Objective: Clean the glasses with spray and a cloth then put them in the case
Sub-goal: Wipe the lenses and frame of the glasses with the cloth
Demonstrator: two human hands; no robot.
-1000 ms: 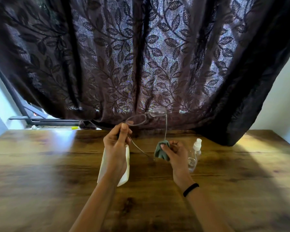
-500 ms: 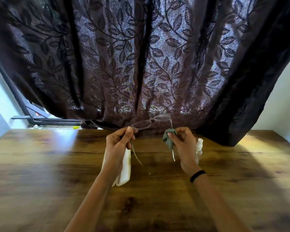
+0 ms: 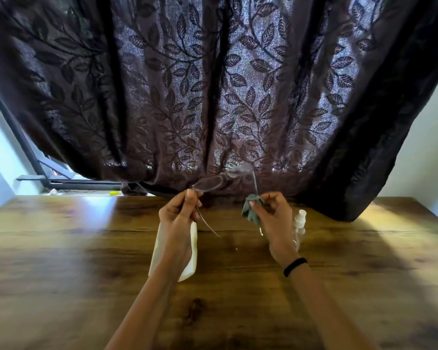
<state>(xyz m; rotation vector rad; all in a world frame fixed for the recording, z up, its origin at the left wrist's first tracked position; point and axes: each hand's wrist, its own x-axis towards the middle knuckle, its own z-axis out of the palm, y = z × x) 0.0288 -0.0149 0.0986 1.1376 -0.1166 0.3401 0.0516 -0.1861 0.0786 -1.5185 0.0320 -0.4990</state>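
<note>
Thin-framed glasses (image 3: 210, 183) are held up above the far part of the wooden table (image 3: 61, 261), arms unfolded toward me. My left hand (image 3: 178, 218) pinches the frame at the left lens corner. My right hand (image 3: 273, 218) pinches a grey-green cloth (image 3: 250, 209) around the right arm of the glasses. A white glasses case (image 3: 191, 253) lies on the table under my left wrist, mostly hidden. A clear spray bottle (image 3: 300, 224) with a white cap stands just right of my right hand.
A dark leaf-patterned curtain (image 3: 213, 97) hangs along the table's far edge, its hem right behind the glasses. A window frame (image 3: 61, 181) shows at the far left. White walls stand at both sides.
My right hand has risen with the cloth from near the table up to the right arm of the glasses. The glasses have tilted slightly; my left hand keeps its hold.
</note>
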